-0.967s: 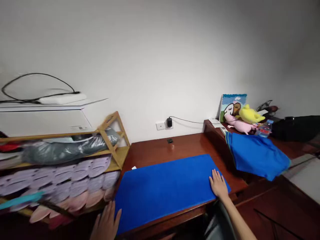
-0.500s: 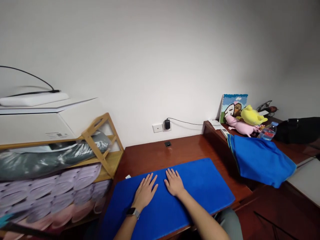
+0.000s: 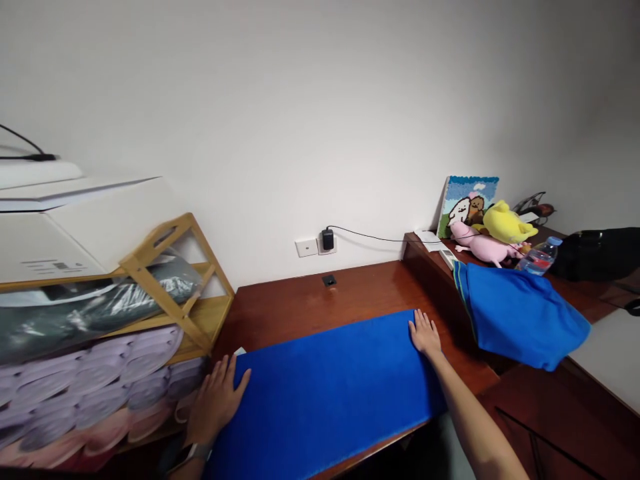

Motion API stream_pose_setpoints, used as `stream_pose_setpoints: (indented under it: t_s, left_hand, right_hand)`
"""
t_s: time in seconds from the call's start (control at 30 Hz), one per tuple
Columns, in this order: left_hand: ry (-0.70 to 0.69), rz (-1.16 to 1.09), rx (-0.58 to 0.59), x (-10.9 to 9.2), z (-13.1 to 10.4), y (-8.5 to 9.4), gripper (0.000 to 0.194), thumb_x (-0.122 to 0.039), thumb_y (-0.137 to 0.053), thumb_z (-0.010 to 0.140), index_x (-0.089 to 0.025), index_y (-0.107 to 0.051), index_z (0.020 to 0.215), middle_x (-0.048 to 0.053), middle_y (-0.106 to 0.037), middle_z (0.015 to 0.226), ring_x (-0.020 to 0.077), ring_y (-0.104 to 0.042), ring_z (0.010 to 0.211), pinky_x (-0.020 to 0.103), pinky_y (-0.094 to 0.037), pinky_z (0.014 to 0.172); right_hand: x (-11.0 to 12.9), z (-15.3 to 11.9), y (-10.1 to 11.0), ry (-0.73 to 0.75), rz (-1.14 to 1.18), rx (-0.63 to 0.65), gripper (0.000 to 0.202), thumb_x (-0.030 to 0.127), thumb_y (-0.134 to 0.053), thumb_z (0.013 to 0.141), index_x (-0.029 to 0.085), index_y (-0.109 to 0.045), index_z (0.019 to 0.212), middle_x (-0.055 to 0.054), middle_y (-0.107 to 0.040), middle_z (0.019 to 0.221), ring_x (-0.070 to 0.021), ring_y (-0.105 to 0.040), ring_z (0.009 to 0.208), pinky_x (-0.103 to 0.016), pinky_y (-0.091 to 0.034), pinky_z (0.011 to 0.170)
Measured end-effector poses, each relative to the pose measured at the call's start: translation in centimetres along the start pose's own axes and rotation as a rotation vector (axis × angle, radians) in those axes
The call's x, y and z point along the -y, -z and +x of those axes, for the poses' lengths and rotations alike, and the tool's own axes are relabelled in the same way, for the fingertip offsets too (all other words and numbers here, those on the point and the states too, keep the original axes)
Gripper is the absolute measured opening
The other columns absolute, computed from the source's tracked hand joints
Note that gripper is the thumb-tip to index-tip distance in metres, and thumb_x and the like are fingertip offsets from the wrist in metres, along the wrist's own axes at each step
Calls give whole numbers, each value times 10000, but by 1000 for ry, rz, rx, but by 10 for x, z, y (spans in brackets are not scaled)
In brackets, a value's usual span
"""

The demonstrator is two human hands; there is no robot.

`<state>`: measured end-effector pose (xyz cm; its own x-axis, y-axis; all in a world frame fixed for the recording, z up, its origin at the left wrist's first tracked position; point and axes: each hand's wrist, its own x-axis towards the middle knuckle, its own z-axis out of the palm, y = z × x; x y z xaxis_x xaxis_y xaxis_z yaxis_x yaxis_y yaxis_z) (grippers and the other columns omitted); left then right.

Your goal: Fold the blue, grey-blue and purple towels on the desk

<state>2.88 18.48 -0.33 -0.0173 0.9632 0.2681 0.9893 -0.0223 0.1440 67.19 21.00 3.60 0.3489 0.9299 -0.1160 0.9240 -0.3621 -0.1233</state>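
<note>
A blue cloth (image 3: 325, 387) lies spread flat over the wooden desk. At its far left corner is my left hand (image 3: 216, 397), fingers stretched out, with a watch (image 3: 200, 452) on the wrist. My right hand (image 3: 425, 333) rests open at the far right corner of the cloth, fingers flat and partly over the edge. Neither hand holds anything. A small white tag or paper (image 3: 240, 351) shows just past the cloth's far left edge, near my left fingertips.
Left of the desk (image 3: 300, 307), a wooden rack (image 3: 200, 320) holds slippers and a plastic-wrapped bundle. On the right ledge lie another blue cloth (image 3: 520, 310), plush toys (image 3: 485, 248), a water bottle (image 3: 543, 255) and a picture (image 3: 467, 207). A black charger (image 3: 327, 239) is plugged into the wall.
My hands have moved apart, from the middle of the cloth out to its left and right edges. The view has shifted slightly to the right.
</note>
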Motion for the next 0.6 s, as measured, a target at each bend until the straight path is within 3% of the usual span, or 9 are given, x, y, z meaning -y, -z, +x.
stream_pose_setpoints:
  t_s: [0.13, 0.27, 0.33, 0.4, 0.47, 0.53, 0.6]
  left_hand:
    - [122, 14, 50, -4, 7, 11, 893, -599, -278, 946, 6, -411, 1590, 270, -452, 1651, 398, -407, 1548, 594, -334, 1248]
    - [69, 16, 24, -18, 5, 26, 884, -577, -257, 964, 46, -429, 1567, 282, -456, 1641, 398, -419, 1544, 583, -319, 1269]
    - [-45, -2, -71, -46, 0, 28, 826, -549, -251, 1000, 12, -436, 1576, 255, -464, 1646, 373, -410, 1555, 568, -311, 1284]
    - [-206, -37, -138, -93, -4, 24, 738, -520, -265, 1035, -74, -457, 1590, 198, -490, 1645, 333, -426, 1552, 548, -324, 1288]
    - [-380, -69, -129, -146, -6, 16, 660, -501, -303, 1055, -163, -479, 1593, 139, -509, 1644, 291, -454, 1539, 513, -345, 1286]
    - [-471, -89, -82, -191, -5, 8, 624, -481, -318, 1065, -196, -476, 1597, 116, -504, 1650, 268, -456, 1539, 493, -352, 1285]
    - [-444, -96, -7, -209, 0, 2, 621, -481, -316, 1066, -198, -486, 1592, 120, -501, 1649, 272, -452, 1542, 499, -350, 1284]
  right_hand:
    - [3, -3, 9, -8, 13, 20, 714, 482, -104, 1088, 141, -132, 1715, -23, -134, 1783, -200, -108, 1651, -427, -79, 1331]
    - [21, -19, 22, -12, 30, -27, 701, 449, -134, 1091, 125, -187, 1709, -55, -143, 1780, -249, -115, 1652, -479, -75, 1329]
    - [48, -39, 21, 103, 45, -111, 685, 423, -163, 1095, 109, -236, 1700, -78, -174, 1772, -259, -104, 1653, -477, -44, 1332]
    - [90, -66, 14, 332, 87, -166, 660, 412, -195, 1102, 125, -296, 1688, -82, -242, 1756, -251, -133, 1649, -463, -47, 1335]
    - [139, -96, 3, 571, 165, -144, 639, 443, -215, 1113, 176, -330, 1682, -58, -294, 1741, -236, -188, 1638, -454, -92, 1337]
    - [182, -118, -9, 746, 239, -107, 631, 477, -216, 1120, 211, -344, 1678, -39, -324, 1732, -216, -214, 1631, -441, -115, 1338]
    - [208, -128, -16, 803, 276, -64, 629, 484, -208, 1123, 222, -344, 1678, -38, -333, 1728, -210, -224, 1628, -441, -128, 1337]
